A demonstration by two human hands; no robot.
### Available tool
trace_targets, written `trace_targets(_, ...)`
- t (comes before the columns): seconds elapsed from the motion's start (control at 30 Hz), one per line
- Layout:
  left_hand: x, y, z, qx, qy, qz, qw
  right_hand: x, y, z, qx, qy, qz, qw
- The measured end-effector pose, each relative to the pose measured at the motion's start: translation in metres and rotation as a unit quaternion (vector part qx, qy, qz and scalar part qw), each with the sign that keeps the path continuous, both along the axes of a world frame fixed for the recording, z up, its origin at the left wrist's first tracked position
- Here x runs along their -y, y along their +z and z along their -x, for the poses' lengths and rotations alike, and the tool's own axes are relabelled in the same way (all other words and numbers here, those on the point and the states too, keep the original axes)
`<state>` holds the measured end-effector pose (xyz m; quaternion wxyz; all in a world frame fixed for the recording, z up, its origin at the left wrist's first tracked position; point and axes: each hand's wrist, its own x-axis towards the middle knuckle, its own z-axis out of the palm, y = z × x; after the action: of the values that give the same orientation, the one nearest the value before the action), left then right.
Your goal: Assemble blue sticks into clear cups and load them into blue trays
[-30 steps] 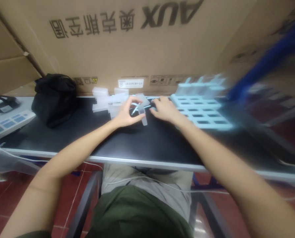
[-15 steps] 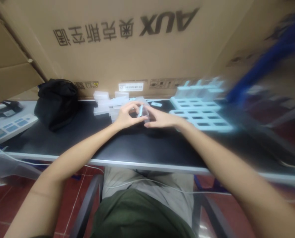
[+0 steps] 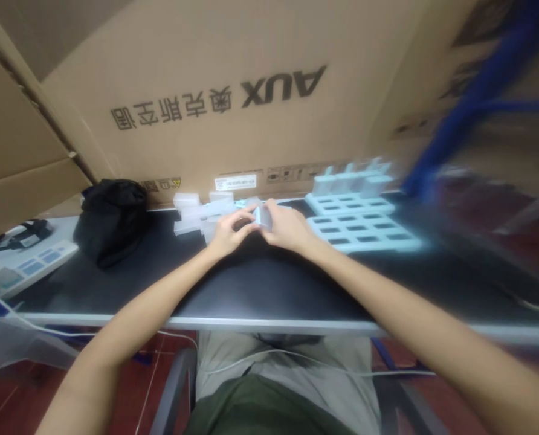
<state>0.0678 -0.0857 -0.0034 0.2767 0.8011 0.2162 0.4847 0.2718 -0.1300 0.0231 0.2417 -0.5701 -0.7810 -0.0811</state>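
Both my hands meet over the middle of the black table. Between them is a small translucent popsicle mould with a light blue lid end facing left. My right hand wraps the mould's clear body. My left hand pinches at the blue end with thumb and fingers. Several loose clear mould cups lie just left of and behind my left hand. Right of my right hand is a light blue slotted rack. Behind it, a second rack carries several lidded moulds with upright handles.
A large cardboard box stands along the back of the black table. A black cloth bag and a white-and-blue box sit at the left. A blue metal post rises at the right. A white cable crosses my lap.
The view has tilted, so the tabletop appears lower. My hands have drawn closer around the mould, and its blue end now turns more toward my left fingers.
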Motion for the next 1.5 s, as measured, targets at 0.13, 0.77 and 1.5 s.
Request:
trace_targets(0.13, -0.002, -0.006, -0.004, 0.03, -0.017, 0.052, 0.998, 0.004, 0.001, 0.0, 0.003, 0.012, -0.007, 1.0)
trace_targets(0.77, -0.012, 0.001, 0.003, 0.071, -0.102, 0.111, 0.986, 0.007, 0.002, 0.001, -0.048, 0.06, 0.013, 0.997)
trace_targets(1.5, -0.005, 0.0, 0.002, 0.033, 0.077, -0.233, 0.969, 0.006, 0.007, 0.008, -0.281, 0.178, 0.117, 0.936)
